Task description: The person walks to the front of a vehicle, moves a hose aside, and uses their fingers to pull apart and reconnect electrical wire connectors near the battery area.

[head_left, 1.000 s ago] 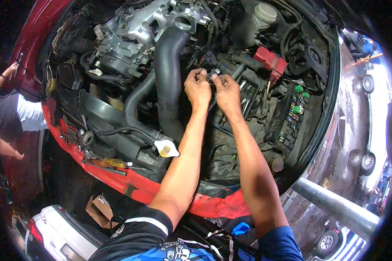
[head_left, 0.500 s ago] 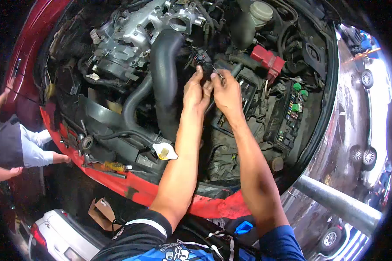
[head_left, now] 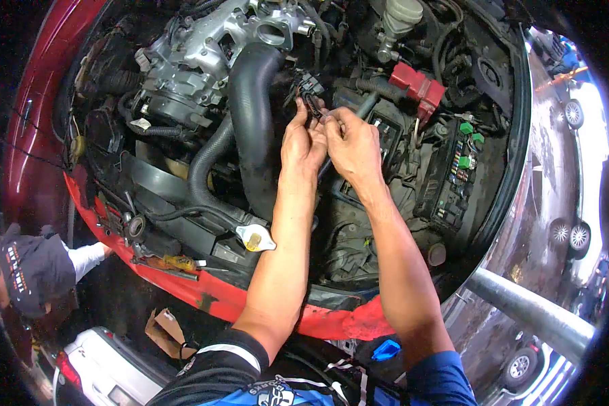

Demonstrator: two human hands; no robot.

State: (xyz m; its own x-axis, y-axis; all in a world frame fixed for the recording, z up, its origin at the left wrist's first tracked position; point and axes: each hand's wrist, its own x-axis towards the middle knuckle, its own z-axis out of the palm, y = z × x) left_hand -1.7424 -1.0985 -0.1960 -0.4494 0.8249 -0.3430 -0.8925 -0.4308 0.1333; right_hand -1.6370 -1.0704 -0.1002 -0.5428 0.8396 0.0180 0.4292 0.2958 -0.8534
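Observation:
Over the engine bay, my left hand (head_left: pixel 304 141) is closed around a dark wiring harness (head_left: pixel 313 107), palm partly up. A grey-black connector (head_left: pixel 309 84) stands at the harness's upper end, just beyond my left fingertips. My right hand (head_left: pixel 350 139) touches the left one, its thumb and index finger pinched at the wires; what lies between them is too small to make out. Left of my hands runs a thick black hose (head_left: pixel 250 122). To the right is a red cover (head_left: pixel 418 90) on the battery terminal area.
A yellow-handled screwdriver (head_left: pixel 176 262) and other tools lie along the red front edge (head_left: pixel 216 298). A white-and-yellow cap (head_left: pixel 256 238) is beside my left forearm. An open fuse box (head_left: pixel 453 176) sits right. Another person (head_left: pixel 40 271) is at the far left.
My hands have come together, slightly lower, and the connector now shows above my left fingers. The thin tool seen by my right fingers is mostly hidden. The other person has moved down the left side.

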